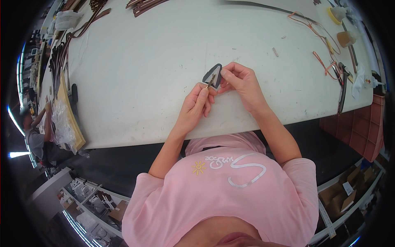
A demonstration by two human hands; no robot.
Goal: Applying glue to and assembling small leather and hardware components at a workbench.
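Over the near middle of the white table, my two hands meet at a small triangular piece (208, 76) with a dark border and a paler middle. My left hand (195, 103) pinches a small gold-coloured metal piece (211, 81) between thumb and fingers, its tip lying against the triangle. My right hand (244, 85) grips the triangle's right edge between thumb and forefinger. What exactly the metal piece is, and whether it is fixed to the triangle, I cannot make out. The left fingertips partly hide the lower end of both.
Brown strips (144, 5) lie at the far edge, dark straps (59, 55) at the left. A yellowish board (68, 111) carries clear plastic. Orange cord (327, 70), a dark-handled tool (343, 92) and a brown pot (346, 38) sit right. Another person (38, 136) works far left.
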